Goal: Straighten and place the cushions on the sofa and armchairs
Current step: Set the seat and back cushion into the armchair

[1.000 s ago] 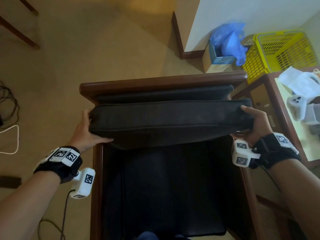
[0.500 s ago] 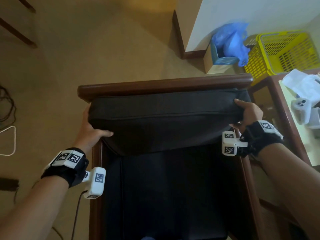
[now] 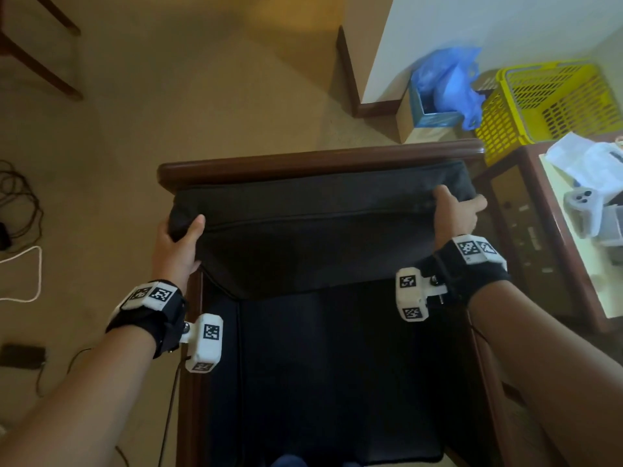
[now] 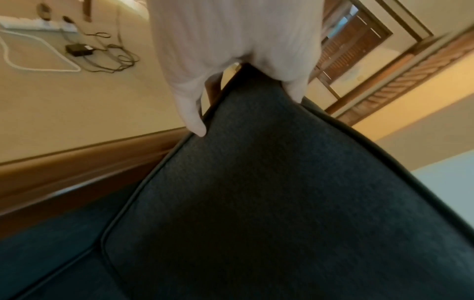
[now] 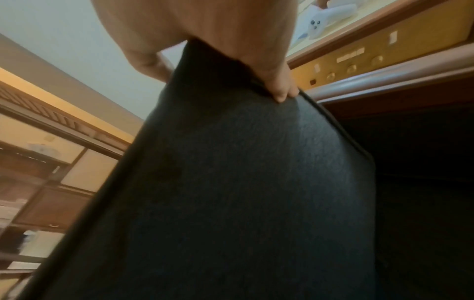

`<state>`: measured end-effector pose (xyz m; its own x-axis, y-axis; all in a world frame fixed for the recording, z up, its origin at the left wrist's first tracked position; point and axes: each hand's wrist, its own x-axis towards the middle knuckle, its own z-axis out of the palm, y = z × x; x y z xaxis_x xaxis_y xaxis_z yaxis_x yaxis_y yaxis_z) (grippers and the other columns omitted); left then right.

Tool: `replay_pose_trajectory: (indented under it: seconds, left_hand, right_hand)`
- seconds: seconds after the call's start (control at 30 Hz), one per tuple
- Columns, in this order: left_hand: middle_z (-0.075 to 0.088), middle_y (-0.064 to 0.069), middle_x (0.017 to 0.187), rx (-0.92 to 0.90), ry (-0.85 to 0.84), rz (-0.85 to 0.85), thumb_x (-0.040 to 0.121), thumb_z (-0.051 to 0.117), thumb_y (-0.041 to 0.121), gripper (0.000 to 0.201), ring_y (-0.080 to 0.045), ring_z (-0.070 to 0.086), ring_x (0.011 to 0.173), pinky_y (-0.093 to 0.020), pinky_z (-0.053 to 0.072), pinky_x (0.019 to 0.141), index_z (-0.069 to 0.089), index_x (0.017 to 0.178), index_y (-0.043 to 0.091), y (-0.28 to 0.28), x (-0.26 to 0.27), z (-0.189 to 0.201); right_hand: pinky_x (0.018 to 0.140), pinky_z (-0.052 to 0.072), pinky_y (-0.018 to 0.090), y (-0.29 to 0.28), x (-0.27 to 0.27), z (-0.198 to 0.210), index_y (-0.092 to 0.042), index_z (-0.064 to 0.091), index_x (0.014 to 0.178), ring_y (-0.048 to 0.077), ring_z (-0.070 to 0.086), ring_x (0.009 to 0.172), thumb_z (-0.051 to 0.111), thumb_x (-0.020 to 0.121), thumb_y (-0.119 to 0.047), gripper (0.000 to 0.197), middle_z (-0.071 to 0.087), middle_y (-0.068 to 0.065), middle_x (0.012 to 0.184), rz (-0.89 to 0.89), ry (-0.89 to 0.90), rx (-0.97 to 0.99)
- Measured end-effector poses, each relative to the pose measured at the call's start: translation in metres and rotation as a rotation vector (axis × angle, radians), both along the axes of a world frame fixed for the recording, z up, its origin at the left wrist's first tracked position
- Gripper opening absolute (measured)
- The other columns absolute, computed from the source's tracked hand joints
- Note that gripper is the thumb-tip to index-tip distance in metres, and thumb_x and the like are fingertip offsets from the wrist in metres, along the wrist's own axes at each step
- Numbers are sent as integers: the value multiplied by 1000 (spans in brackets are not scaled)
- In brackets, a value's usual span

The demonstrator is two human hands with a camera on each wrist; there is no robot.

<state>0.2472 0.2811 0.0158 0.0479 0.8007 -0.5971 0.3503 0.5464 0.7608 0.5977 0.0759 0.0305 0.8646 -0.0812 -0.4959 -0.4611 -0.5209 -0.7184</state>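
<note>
The dark back cushion stands nearly upright at the far end of the armchair, its top edge just under the wooden back rail and its bottom edge meeting the seat cushion. Its long axis runs left to right, straight across in front of the person, so each end sits directly ahead of 1 hand.

The left hand grips the top left corner, thumb on the front face and fingers wrapped behind it; the left wrist view shows the thumb pressed along the piped edge. The right hand grips the top right corner the same way, with its fingers pinching the fabric at the seam.

Both hands sit at about the same height and reach, so neither is nearer; the cushion hangs between them, roughly level.

What looks left to do is push it flat against the backrest and centre it between the 2 wooden arms. The right corner lies close to the counter beside the chair.
</note>
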Motion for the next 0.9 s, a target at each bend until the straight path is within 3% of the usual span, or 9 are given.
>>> replay_pose_trajectory:
  seconds: [0.07, 0.17, 0.27, 0.37, 0.43, 0.5, 0.63, 0.77, 0.9]
  left_hand:
    - [54, 4, 134, 13, 22, -12, 91, 66, 45, 55, -22, 55, 121, -47, 50, 98, 45, 141, 31, -3, 5, 4]
    - [53, 5, 135, -11, 16, -30, 94, 62, 46, 56, -19, 54, 117, -43, 48, 98, 41, 144, 32, -9, 2, 9]
    - [51, 7, 130, 1, 48, -120, 90, 61, 55, 64, -20, 54, 117, -40, 45, 100, 37, 145, 32, -11, -6, 14]
    - [51, 7, 140, 50, 149, -238, 64, 70, 71, 93, -25, 51, 130, -53, 42, 109, 35, 144, 38, -12, -17, 18]
    - [46, 5, 150, 69, 190, -302, 62, 75, 64, 104, -26, 47, 135, -56, 40, 110, 24, 150, 41, -15, -20, 21]
    - [39, 1, 156, 106, 231, -345, 75, 76, 50, 105, -30, 42, 140, -54, 38, 112, 12, 156, 36, -27, -16, 33]
    - [36, -5, 158, 133, 286, -441, 90, 70, 38, 88, -31, 38, 142, -49, 33, 115, 14, 158, 29, -51, -12, 50]
    - [66, 5, 126, 185, 296, -708, 92, 66, 37, 41, -24, 60, 120, -46, 42, 108, 56, 131, 31, -82, -7, 67]
    - [73, 6, 98, 216, 264, -908, 90, 70, 29, 13, -18, 68, 100, -38, 50, 97, 65, 99, 38, -129, 6, 77]
  right_hand:
    - [107, 39, 44, -7, 0, 0, -17, 14, 153, 34, 48, 129, 67, 74, -46, 99, 44, 15, 147, 76, 14, 52]
    - [99, 49, 52, -26, 12, -8, -19, 28, 145, 32, 58, 118, 73, 52, -64, 112, 56, 8, 135, 150, 40, 98]
    - [89, 52, 47, -42, 8, 3, -13, 42, 134, 32, 61, 110, 70, 62, -63, 92, 60, 9, 123, 201, 27, 76]
    - [72, 54, 40, -62, 2, 9, -23, 50, 116, 26, 65, 92, 80, 62, -57, 71, 62, 11, 116, 294, 74, 109]
    - [56, 51, 28, -77, -5, 17, -28, 52, 100, 13, 65, 70, 82, 68, -39, 45, 65, 8, 102, 308, 130, 177]
    - [53, 44, 22, -94, -13, 30, -28, 54, 109, 4, 56, 58, 70, 86, -18, 29, 61, -4, 94, 315, 160, 192]
    - [68, 47, 31, -128, -35, 53, -19, 48, 140, 17, 54, 74, 63, 91, -10, 52, 59, 4, 106, 311, 124, 185]
    - [82, 53, 44, -171, -63, 74, -9, 57, 128, 27, 61, 82, 62, 91, -9, 38, 65, 15, 106, 327, 80, 143]
    - [65, 50, 30, -233, -98, 81, -9, 66, 103, 23, 63, 73, 60, 94, -12, 11, 71, 12, 89, 356, 90, 105]
